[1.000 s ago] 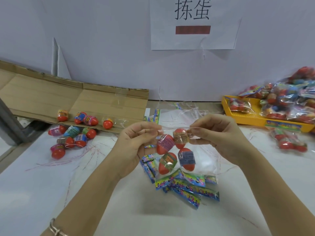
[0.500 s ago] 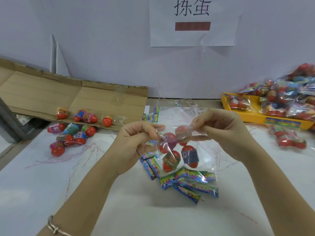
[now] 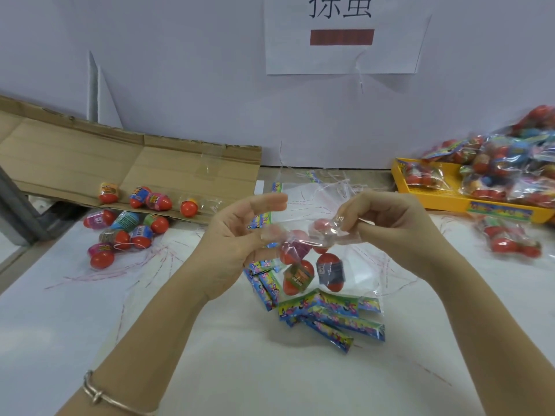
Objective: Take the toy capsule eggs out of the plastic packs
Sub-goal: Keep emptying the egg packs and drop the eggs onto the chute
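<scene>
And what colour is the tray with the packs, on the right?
Yellow. The tray shows best in the head view, the only view here.

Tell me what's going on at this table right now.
A person holds a clear plastic pack of red capsule eggs above the white table. The left-hand grip pinches one side of its top and the right-hand grip pinches the other, apparently to pull it open; the eggs are inside. Loose unpacked eggs lie left by flattened brown cardboard, and full packs heap in the yellow plastic tray at right.
</scene>
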